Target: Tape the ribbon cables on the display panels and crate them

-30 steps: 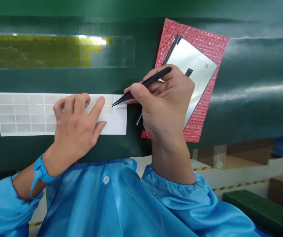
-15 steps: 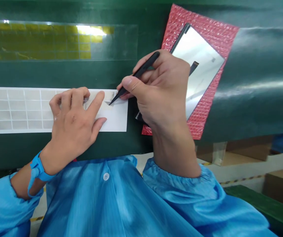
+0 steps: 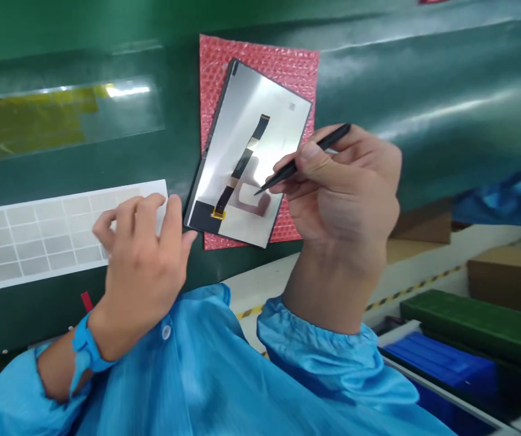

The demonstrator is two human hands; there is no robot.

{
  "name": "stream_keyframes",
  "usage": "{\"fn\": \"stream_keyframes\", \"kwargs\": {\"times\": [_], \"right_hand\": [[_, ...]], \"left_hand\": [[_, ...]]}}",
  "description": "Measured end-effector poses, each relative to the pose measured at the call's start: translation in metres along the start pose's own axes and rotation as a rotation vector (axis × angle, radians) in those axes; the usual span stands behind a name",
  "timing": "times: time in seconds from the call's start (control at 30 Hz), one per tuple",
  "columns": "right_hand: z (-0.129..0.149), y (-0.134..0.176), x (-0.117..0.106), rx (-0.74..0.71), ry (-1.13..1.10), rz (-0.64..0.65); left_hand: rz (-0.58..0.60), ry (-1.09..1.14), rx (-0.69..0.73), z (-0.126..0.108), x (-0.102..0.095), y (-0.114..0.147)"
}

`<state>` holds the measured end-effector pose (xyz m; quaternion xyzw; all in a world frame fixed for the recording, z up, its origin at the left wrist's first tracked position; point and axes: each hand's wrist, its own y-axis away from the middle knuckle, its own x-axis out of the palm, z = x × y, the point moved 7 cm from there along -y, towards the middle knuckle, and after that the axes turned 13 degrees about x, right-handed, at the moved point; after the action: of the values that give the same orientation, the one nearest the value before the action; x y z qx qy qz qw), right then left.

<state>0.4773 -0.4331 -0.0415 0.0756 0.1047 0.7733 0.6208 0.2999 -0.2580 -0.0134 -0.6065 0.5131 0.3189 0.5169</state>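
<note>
My right hand (image 3: 349,188) grips slim black tweezers (image 3: 288,171), their tip pointing down-left over a silvery display panel (image 3: 224,121). Whether the tip touches the panel, or carries a sticker, I cannot tell. A dark ribbon cable (image 3: 241,166) with a gold-coloured end runs along the panel's back. My left hand (image 3: 145,260) is open, fingers spread and bent, over the right end of a white sheet of pale rectangular stickers (image 3: 51,236). Its thumb reaches close to the panel's lower left corner. Under the panel lies a red bubble-wrap sheet (image 3: 299,69).
A clear strip with yellow film squares (image 3: 28,124) lies at the back left of the green mat (image 3: 119,160). Beyond the table's front edge on the right are cardboard boxes (image 3: 506,278), a blue bin (image 3: 442,357) and striped floor tape (image 3: 415,287).
My right hand has moved with the tweezers from the sticker sheet to above the panel. The view has swung right and tilted, and the whole ribbon cable now shows. My left hand stays by the sheet.
</note>
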Motion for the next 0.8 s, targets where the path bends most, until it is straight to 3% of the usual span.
{"fn": "stream_keyframes", "kwargs": {"times": [0.17, 0.37, 0.8], "right_hand": [[-0.013, 0.008, -0.010, 0.096, 0.011, 0.008], [-0.019, 0.010, -0.009, 0.190, 0.058, 0.017], [-0.013, 0.015, -0.002, 0.169, 0.066, -0.110]], "left_hand": [[0.029, -0.016, 0.007, -0.018, 0.024, -0.014], [0.044, -0.042, 0.079, -0.021, 0.020, -0.017], [0.080, -0.063, 0.129, -0.032, 0.021, -0.026]]}}
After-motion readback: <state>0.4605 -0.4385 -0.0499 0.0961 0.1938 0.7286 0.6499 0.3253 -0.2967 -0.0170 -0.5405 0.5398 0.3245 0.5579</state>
